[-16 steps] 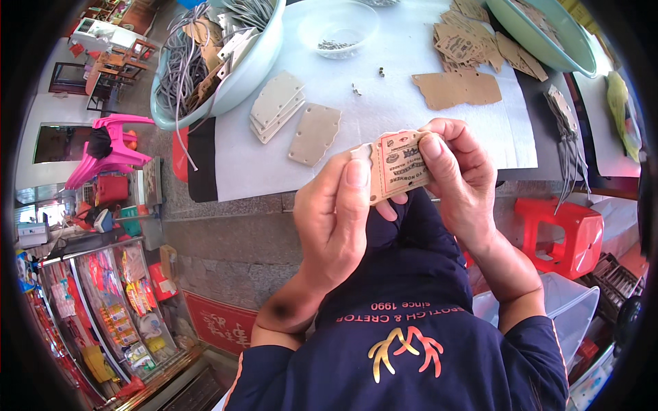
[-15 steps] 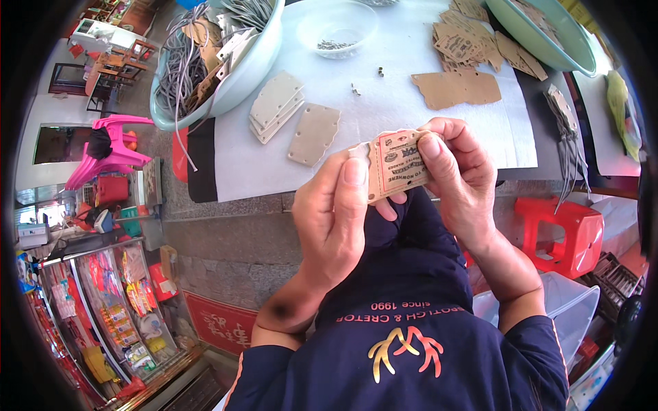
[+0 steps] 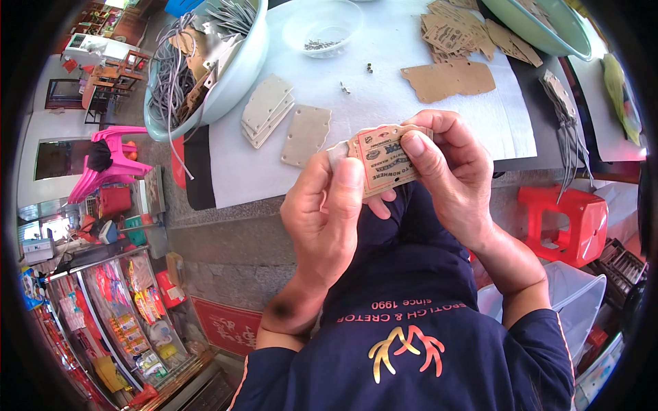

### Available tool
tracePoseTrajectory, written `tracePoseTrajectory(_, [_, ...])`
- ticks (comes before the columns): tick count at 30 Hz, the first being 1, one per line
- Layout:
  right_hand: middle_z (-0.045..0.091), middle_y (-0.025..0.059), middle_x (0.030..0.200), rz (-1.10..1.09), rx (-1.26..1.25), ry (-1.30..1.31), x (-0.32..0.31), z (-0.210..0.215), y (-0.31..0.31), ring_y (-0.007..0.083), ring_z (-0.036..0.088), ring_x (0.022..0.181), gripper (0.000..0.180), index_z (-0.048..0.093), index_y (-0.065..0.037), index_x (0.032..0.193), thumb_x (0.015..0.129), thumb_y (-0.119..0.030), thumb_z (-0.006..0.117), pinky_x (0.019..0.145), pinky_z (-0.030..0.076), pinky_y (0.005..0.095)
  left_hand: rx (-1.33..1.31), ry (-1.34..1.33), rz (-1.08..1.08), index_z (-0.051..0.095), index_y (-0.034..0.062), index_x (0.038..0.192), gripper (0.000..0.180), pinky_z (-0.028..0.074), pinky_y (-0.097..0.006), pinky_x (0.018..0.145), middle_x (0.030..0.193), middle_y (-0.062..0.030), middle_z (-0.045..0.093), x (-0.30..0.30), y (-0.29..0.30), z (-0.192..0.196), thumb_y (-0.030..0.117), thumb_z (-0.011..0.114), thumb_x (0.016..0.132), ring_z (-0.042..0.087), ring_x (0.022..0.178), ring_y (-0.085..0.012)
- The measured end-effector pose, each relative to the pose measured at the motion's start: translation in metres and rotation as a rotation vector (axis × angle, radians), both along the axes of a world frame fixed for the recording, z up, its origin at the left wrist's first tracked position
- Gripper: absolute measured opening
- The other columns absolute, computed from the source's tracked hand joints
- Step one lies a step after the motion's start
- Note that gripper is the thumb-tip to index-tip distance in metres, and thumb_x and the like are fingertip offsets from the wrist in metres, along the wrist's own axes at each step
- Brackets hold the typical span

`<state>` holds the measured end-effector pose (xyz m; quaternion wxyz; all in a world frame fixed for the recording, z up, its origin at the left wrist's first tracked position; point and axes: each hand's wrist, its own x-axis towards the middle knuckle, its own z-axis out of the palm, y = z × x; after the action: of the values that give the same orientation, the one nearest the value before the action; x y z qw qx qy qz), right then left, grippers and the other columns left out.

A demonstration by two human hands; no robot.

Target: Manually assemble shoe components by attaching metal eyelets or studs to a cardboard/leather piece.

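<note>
Both hands are raised over the table's near edge, fingers closed around a small stack of cards. On top is a tan printed cardboard tag (image 3: pixel 384 161) with a wavy edge, a red border and dark print. A paler piece (image 3: pixel 336 153) pokes out behind its left side. My left hand (image 3: pixel 322 212) pinches the left end, thumb in front. My right hand (image 3: pixel 456 171) grips the upper right corner, thumb pressed on the printed face. Fingers behind the cards are mostly hidden. Beyond the hands lie a single grey-beige card (image 3: pixel 306 135) and a stack of similar cards (image 3: pixel 267 113).
Small metal pieces (image 3: pixel 345 88) lie mid-table. Behind them stands a clear bowl (image 3: pixel 291 34) holding tiny metal parts. A green basin (image 3: pixel 255 65) with grey cords is at left, another basin (image 3: pixel 572 44) at right. Brown cards (image 3: pixel 449 81) lie right; a red stool (image 3: pixel 562 222) stands below.
The printed tag has shifted slightly left and tilted in my fingers. Both hands keep their hold. The whole view has also moved a little.
</note>
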<state>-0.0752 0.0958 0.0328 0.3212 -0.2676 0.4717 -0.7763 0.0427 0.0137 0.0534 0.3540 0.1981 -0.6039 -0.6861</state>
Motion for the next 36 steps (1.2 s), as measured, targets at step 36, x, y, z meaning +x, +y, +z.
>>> tracePoseTrajectory(36, [0.067,0.0149,0.08,0.268,0.65,1.423,-0.08,0.009,-0.117,0.0322,0.064,0.079,0.022,0.068,-0.001,0.086,0.085,-0.023,0.063,0.073,0.05,0.041,0.292,-0.038,0.158,0.06,0.0,0.109,0.021,0.039,-0.021,0.048,0.084,-0.0069,0.065,0.032,-0.03,-0.039,0.016,0.054,0.095,0.052,0.058,-0.0083])
